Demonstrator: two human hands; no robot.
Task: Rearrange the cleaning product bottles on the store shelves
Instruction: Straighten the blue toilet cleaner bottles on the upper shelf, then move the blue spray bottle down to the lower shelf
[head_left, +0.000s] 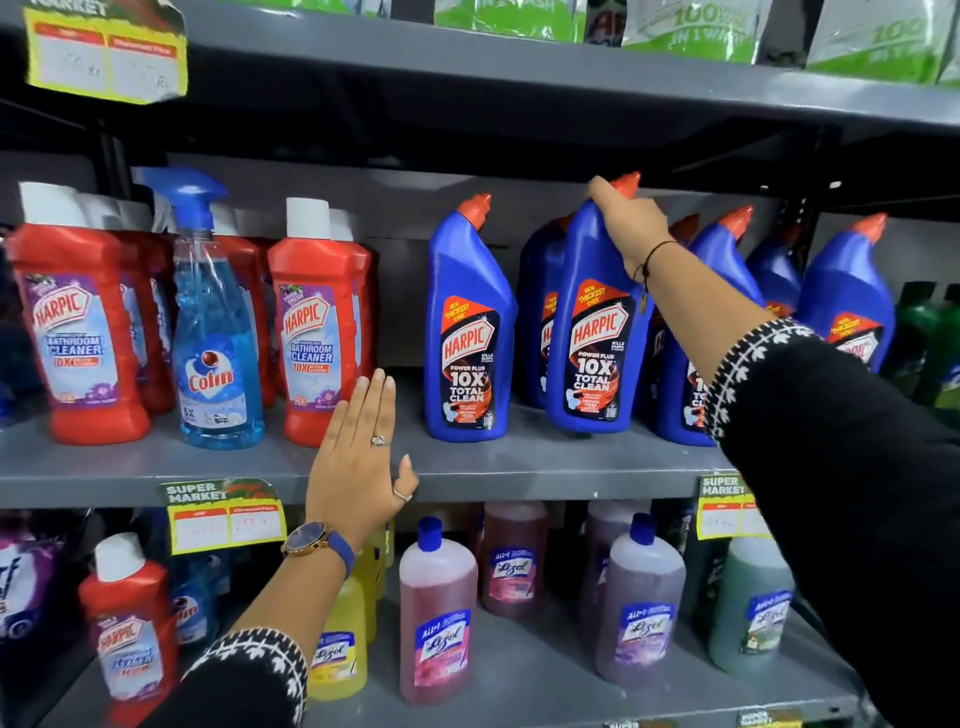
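My left hand (358, 457) hovers flat and empty at the middle shelf (156, 467) edge; right hand (631, 223) grips the blue Harpic bottle (592, 332) at its neck on that shelf: probably full, heavy, slick, rigid plastic.

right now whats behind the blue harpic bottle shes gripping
Another blue Harpic bottle stands behind the blue Harpic bottle gripped by the right hand; most of it is covered.
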